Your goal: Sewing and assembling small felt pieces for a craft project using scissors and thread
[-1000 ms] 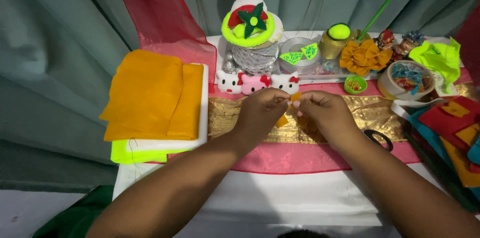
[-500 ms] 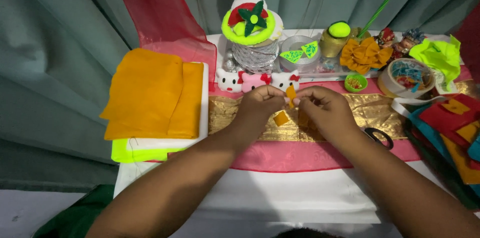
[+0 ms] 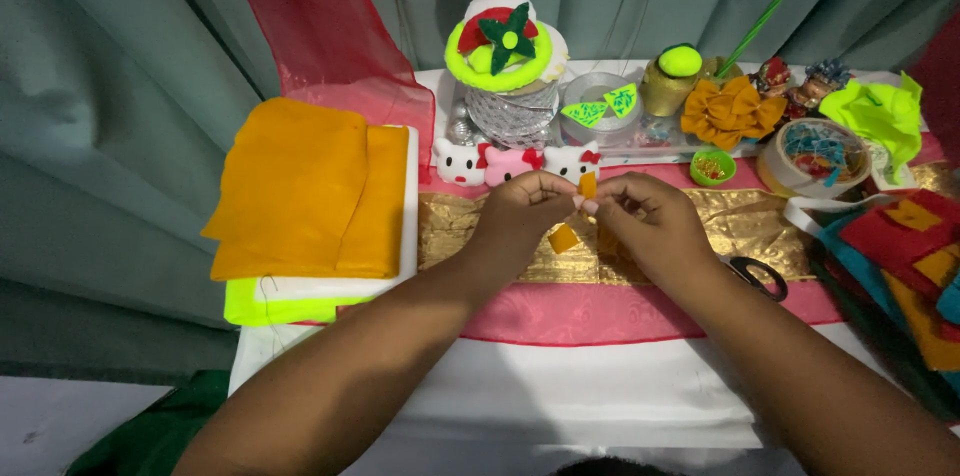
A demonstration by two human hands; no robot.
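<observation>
The orange felt strip (image 3: pixel 587 185) has risen slightly; left hand (image 3: pixel 525 211) and right hand (image 3: pixel 645 221) both pinch it, a second orange piece (image 3: pixel 563 237) hanging below the grip.

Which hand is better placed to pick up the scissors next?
Right, probably. The scissors lie on the gold cloth just beside the right hand. The left hand sits farther off and would have to cross over. Both hands pinch small orange felt pieces, so one must let go first.
</observation>
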